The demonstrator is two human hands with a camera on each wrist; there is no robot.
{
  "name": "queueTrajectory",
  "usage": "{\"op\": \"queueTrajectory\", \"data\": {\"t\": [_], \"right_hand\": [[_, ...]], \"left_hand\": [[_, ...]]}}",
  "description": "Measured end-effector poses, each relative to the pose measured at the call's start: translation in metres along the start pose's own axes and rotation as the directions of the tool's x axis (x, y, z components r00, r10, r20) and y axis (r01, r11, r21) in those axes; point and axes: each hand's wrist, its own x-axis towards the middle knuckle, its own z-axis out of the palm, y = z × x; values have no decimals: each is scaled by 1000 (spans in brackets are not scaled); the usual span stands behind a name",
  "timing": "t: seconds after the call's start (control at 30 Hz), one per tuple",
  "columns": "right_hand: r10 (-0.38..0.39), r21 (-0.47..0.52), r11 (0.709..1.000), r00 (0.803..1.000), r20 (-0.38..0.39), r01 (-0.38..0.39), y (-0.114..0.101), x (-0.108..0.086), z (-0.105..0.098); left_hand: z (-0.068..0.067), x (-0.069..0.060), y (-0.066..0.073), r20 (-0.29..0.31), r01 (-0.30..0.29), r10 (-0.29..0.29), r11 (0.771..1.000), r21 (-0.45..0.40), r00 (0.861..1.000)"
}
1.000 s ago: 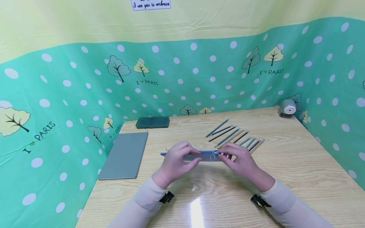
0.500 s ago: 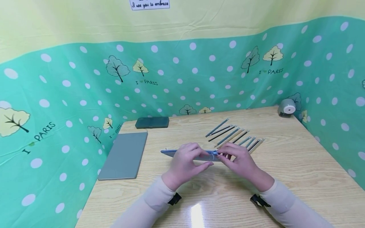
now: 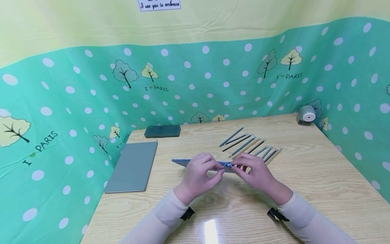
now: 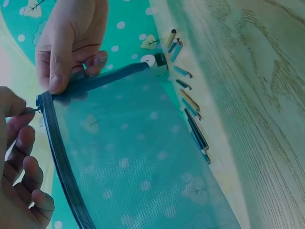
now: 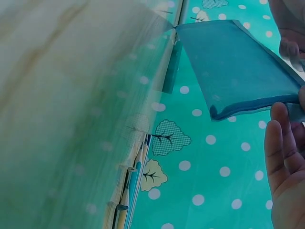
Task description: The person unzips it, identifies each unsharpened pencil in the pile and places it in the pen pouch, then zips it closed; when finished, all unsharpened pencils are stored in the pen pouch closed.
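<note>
Above the table, a see-through mesh zip pouch (image 3: 182, 163) with a blue edge is held up between both hands. My left hand (image 3: 198, 174) pinches the small pull (image 4: 31, 110) of the zipper (image 4: 59, 155) with thumb and forefinger; its other fingers are loosely curled. At the pouch's right end, my right hand (image 3: 257, 171) grips the corner beside the zipper slider (image 3: 229, 164). The right wrist view shows the pouch's mesh side (image 5: 238, 67), flat and thin, with fingers at its corner. Nothing can be made out inside the pouch.
Several pencils (image 3: 242, 146) lie in a slanted row beyond the right hand. A grey flat board or folder (image 3: 132, 166) rests at left, with a dark green case (image 3: 163, 131) behind it. A pencil sharpener (image 3: 306, 115) stands at the back right, near the curtain (image 3: 182, 84).
My left hand has slid right along the pouch toward the slider, and its fingers have closed on the zipper pull, which dangled freely before. The right hand has stayed at its corner.
</note>
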Motion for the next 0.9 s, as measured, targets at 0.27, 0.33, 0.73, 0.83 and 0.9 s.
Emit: {"op": "queueTrajectory", "data": {"t": [0.27,0.33,0.73,0.83,0.9], "right_hand": [[-88,-18,996,996,-15,88,1,1,3],[-94,-22,995,996,-9,94,2,1,3],[-146,2,989,987,-61,146,3,1,4],[-146,-11,989,987,-61,145,2,2,4],[-142,-22,990,988,-58,141,2,2,3]], "left_hand": [[-1,0,1,-25,39,-40,997,-62,999],[-1,0,2,-24,34,-36,997,-71,999],[-4,0,1,-42,54,-56,998,-35,998],[-4,-1,0,-40,69,-69,998,-13,997],[-4,-1,-1,-38,77,-77,997,3,996]]}}
